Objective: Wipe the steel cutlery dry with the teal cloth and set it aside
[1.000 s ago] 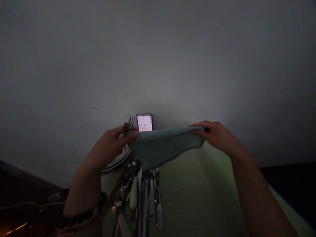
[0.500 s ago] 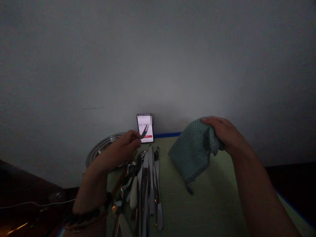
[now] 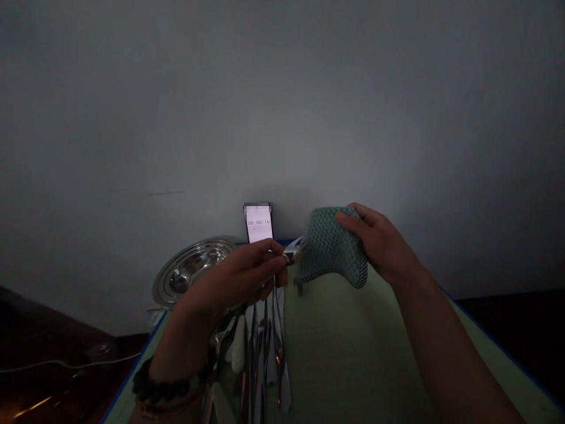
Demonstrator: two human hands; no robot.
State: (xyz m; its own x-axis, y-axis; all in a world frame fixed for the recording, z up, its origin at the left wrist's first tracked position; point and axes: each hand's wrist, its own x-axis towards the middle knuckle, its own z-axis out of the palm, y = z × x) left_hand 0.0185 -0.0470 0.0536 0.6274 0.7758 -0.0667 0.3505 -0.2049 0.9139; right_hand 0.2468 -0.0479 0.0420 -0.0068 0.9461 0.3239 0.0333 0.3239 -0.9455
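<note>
My left hand (image 3: 253,268) is closed on a metal fork (image 3: 292,250), held out to the right above the table. The fork's far end meets the left edge of a green textured cloth (image 3: 329,244), and its tines are partly hidden or blurred there. Gripping that cloth by its upper right part, my right hand (image 3: 375,235) lets the rest hang over the table. Beneath my left hand lies a bunch of cutlery (image 3: 260,359), metal pieces and some with white handles, partly covered by my wrist.
A shiny metal bowl with a wide rim (image 3: 165,277) stands at the table's back left. A phone showing a timer (image 3: 259,222) leans against the grey wall (image 3: 282,118). Blue edging runs along the green table (image 3: 353,353). A white cable (image 3: 75,366) lies off to the left.
The left hand has let go of the cloth, keeping the fork, and moved right until fork and cloth meet. The cloth, first stretched between both hands, now hangs from the right hand alone.
</note>
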